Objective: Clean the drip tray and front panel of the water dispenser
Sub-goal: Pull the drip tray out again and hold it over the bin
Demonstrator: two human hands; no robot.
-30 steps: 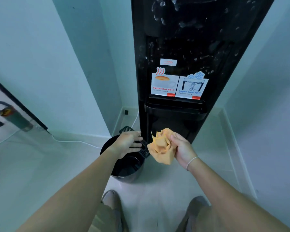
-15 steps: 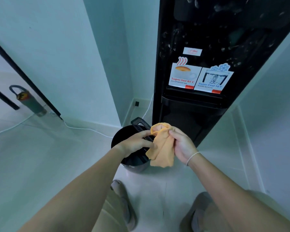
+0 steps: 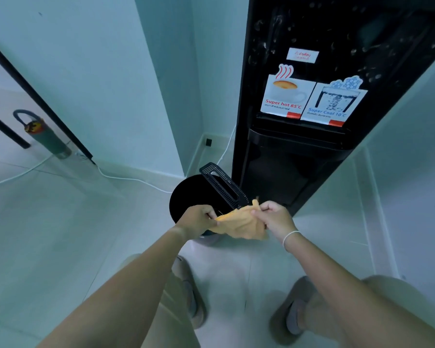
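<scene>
Black slotted drip tray grate (image 3: pixel 222 187), long and narrow, lying tilted across the rim of a round black bin (image 3: pixel 186 197), far end sticking out past the rim toward the wall, near end hidden behind the cloth. Rows of fine slots along its length, a longer opening down the middle. Bin interior dark, contents impossible to make out.

Orange cloth (image 3: pixel 239 224) stretched just above the bin's near edge, crumpled and sagging in the middle. Left hand (image 3: pixel 196 218) pinching the cloth's left corner, fingers curled tight on it. Right hand (image 3: pixel 274 218) gripping the right corner the same way, a small tip of fabric poking up above the knuckles; thin white band around that wrist.

Tall black water dispenser (image 3: pixel 312 159) standing just right of the bin, front panel (image 3: pixel 337 28) glossy and dotted with droplets or smudges. Two stickers on it, "Super hot 85°C" (image 3: pixel 285 96) beside "Super Cool 10°C" (image 3: pixel 333 104), with a small white label (image 3: pixel 303 55) above. Recessed ledge directly below the stickers.

White cable (image 3: pixel 126 178) along the pale floor by the skirting. Dark green bottle (image 3: pixel 44 135) with a loop handle far left.
</scene>
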